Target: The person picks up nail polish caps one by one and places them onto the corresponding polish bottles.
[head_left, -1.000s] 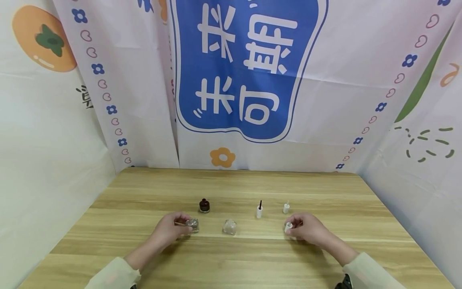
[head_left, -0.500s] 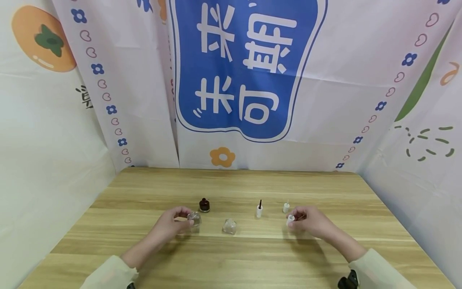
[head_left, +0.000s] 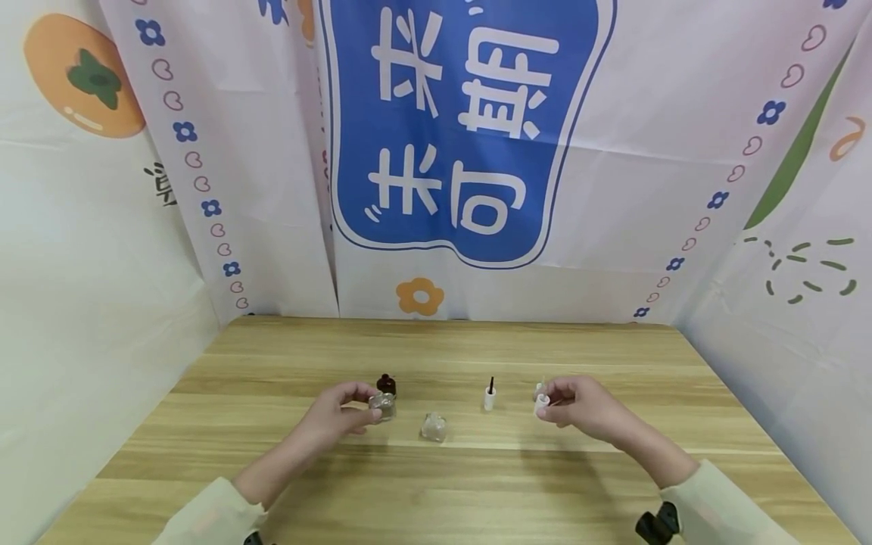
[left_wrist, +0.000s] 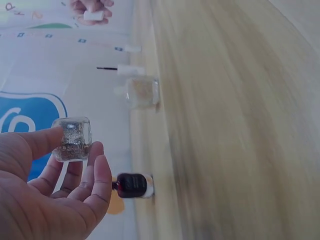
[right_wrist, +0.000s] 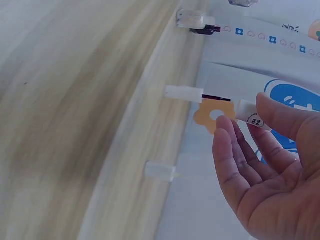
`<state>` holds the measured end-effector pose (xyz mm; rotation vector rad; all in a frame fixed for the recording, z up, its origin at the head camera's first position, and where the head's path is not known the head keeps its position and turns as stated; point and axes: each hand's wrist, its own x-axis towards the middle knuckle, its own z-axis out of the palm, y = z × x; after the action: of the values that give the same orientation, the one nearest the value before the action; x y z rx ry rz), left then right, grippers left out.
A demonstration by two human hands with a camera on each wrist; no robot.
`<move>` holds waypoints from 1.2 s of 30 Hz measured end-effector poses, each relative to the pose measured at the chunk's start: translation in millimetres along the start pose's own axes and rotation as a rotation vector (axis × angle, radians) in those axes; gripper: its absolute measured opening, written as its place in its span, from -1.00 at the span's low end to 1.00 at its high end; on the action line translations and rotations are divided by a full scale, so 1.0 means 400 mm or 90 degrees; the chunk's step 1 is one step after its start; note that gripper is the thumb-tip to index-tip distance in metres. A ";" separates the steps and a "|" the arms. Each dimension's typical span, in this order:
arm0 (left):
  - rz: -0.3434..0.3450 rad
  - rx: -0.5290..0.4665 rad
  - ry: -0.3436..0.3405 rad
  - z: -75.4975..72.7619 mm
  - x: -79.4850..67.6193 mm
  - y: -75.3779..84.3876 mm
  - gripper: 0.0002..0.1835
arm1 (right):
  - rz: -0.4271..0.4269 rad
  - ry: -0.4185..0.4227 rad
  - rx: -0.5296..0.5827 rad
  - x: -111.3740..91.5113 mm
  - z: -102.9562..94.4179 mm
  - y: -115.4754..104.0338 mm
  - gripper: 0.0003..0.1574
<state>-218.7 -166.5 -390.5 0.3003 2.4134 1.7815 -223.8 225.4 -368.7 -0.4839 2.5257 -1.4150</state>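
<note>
My left hand (head_left: 341, 409) pinches a clear glass nail polish bottle (left_wrist: 73, 140) between thumb and fingers, raised off the table. Glitter shows inside it, and no cap is on it in the left wrist view. Just behind it stands a dark nail polish bottle (head_left: 386, 384), partly covered. My right hand (head_left: 587, 409) holds a white nail polish cap (right_wrist: 250, 112) with a round label on its end; whether a brush hangs from it is hidden. Beyond that hand stands another white cap (right_wrist: 160, 171) with a pale brush, partly hidden in the head view.
Between the hands, a second clear bottle (head_left: 434, 428) and a white cap with a dark brush pointing up (head_left: 490, 399) stand on the wooden table (head_left: 436, 492). Printed cloth (head_left: 599, 227) hangs behind the table and along both sides.
My left hand has lifted the clear bottle and carried it right and away from me, towards the dark bottle. My right hand has raised the white cap and moved slightly away from me.
</note>
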 end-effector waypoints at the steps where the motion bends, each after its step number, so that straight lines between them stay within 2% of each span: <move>1: 0.006 -0.003 -0.006 0.003 -0.001 0.003 -0.65 | 0.000 -0.001 0.001 0.000 0.000 -0.004 -0.75; 8: 0.046 -0.013 -0.045 0.029 -0.004 0.021 -0.64 | -0.001 -0.009 0.026 0.000 0.003 -0.033 -0.69; 20: 0.069 -0.034 -0.073 0.102 0.000 0.060 -0.69 | -0.022 -0.016 0.052 -0.009 0.020 -0.072 -0.72; 30: 0.077 -0.053 -0.082 0.153 0.002 0.080 -0.68 | -0.063 0.031 0.014 -0.016 0.037 -0.101 -0.70; 36: 0.079 -0.067 -0.097 0.176 0.002 0.086 -0.69 | -0.118 0.064 -0.033 -0.017 0.056 -0.114 -0.74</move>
<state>-201.4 -91.1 -378.5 0.5636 2.2333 1.8542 -201.8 188.2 -341.1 -0.6886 2.6620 -1.4749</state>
